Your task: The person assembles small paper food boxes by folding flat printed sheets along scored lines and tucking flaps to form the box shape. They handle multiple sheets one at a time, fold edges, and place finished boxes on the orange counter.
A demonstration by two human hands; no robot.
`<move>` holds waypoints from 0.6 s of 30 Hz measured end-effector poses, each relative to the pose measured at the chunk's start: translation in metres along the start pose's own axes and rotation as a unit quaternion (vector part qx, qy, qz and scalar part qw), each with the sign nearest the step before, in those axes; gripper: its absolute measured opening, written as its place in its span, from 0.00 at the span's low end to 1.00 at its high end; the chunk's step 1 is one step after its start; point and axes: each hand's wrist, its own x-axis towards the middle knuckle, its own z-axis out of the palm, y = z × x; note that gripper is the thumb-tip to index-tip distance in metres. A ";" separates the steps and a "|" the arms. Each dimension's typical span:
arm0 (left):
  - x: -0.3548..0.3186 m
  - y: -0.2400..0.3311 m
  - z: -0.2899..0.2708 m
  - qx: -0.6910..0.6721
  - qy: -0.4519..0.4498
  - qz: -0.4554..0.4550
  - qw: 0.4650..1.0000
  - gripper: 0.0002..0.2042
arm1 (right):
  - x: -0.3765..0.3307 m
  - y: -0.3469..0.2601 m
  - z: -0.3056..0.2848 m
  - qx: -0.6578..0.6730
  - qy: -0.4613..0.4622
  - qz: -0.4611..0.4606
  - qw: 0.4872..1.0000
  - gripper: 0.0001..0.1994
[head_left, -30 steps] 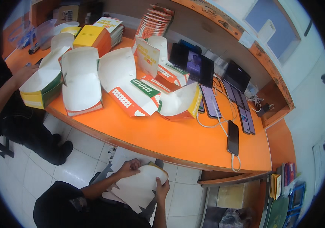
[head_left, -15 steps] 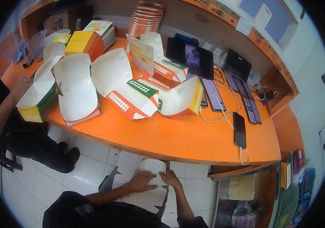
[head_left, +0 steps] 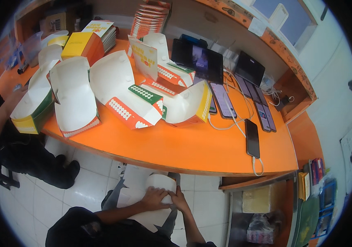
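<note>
A white cardboard box blank [head_left: 160,181], partly folded, lies across my lap below the counter's front edge. My left hand [head_left: 155,199] presses on its middle, fingers bent over the card. At the blank's right side my right hand [head_left: 178,200] grips the edge, its thumb and fingers closed on the card. Both hands are close together, and part of the fold lies hidden beneath them. Several opened food boxes stand on the counter above, among them a white one with orange and green sides [head_left: 132,105] and another with a yellow side [head_left: 188,109].
The orange counter [head_left: 176,148] carries a stack of folded cartons [head_left: 150,20], a yellow-orange box [head_left: 82,45], a tablet [head_left: 196,59] and several phones with cables. One black phone [head_left: 252,138] lies near the front edge. A co-worker's hand [head_left: 15,99] is at the left.
My right hand has moved down along the blank's right edge, and my left hand's fingers have drawn in toward it. The whole view has shifted slightly, with the counter now farther left.
</note>
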 end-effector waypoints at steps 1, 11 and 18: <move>0.000 -0.002 0.004 -0.020 -0.004 0.020 1.000 0.27 | -0.001 -0.001 -0.003 0.021 0.004 0.000 1.000 0.27; -0.001 -0.011 0.014 -0.106 0.139 0.185 0.967 0.08 | -0.009 -0.009 -0.037 0.186 -0.016 0.062 0.980 0.12; 0.000 -0.024 0.017 -0.325 0.035 0.039 0.944 0.07 | -0.017 0.015 -0.031 0.223 0.024 0.005 0.974 0.08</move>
